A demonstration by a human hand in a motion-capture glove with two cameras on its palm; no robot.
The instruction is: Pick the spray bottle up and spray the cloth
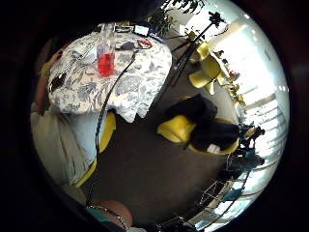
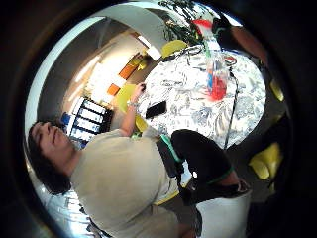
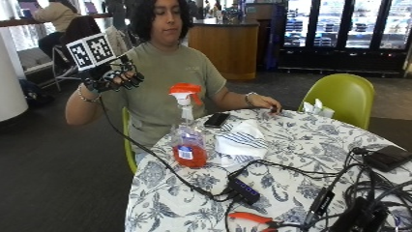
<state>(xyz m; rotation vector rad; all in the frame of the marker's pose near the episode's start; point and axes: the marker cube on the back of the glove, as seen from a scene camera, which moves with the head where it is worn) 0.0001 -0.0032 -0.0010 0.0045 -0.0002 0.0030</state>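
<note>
1. The spray bottle [image 3: 187,134] stands upright on the table [image 3: 302,159], near its edge on the person's side, red liquid low in it, orange trigger head on top.
2. The striped cloth [image 3: 241,140] lies just beside the bottle, toward the middle of the table.
3. The gloved right hand [image 3: 118,77] is raised at shoulder height, well apart from the bottle, fingers loosely curled, holding nothing.
4. The bottle lies below and forward of that hand, so the reach likely goes down and inward.
</note>
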